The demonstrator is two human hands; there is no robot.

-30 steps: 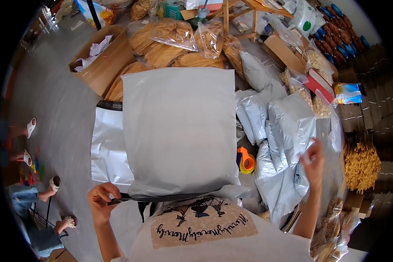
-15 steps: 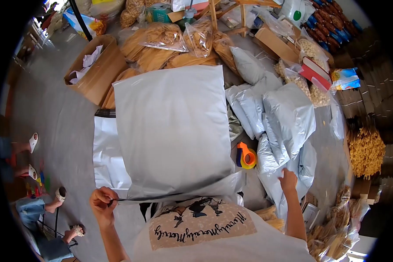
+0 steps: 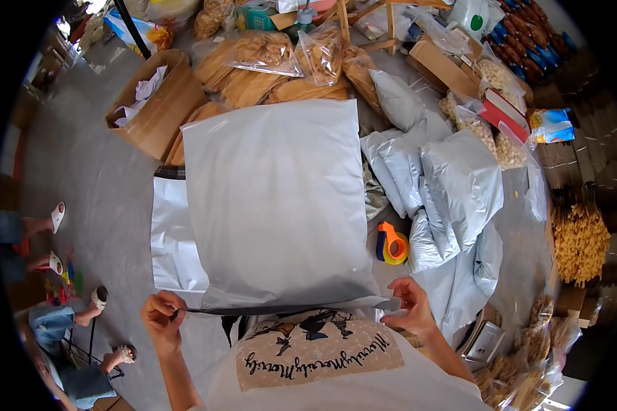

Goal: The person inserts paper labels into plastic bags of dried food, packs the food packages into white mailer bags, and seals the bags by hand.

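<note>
Head view: left hand (image 3: 163, 319) pinches one corner of the grey bag (image 3: 277, 205), spread flat before the wearer (image 3: 288, 399), apparently to hold its dark edge (image 3: 281, 309) straight; right hand (image 3: 414, 308), loosely spread, is at the opposite corner.

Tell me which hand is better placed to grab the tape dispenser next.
Probably the right hand: it is nearer the tape dispenser, at the same side of the big bag. The left hand pinches the opposite corner.
</note>
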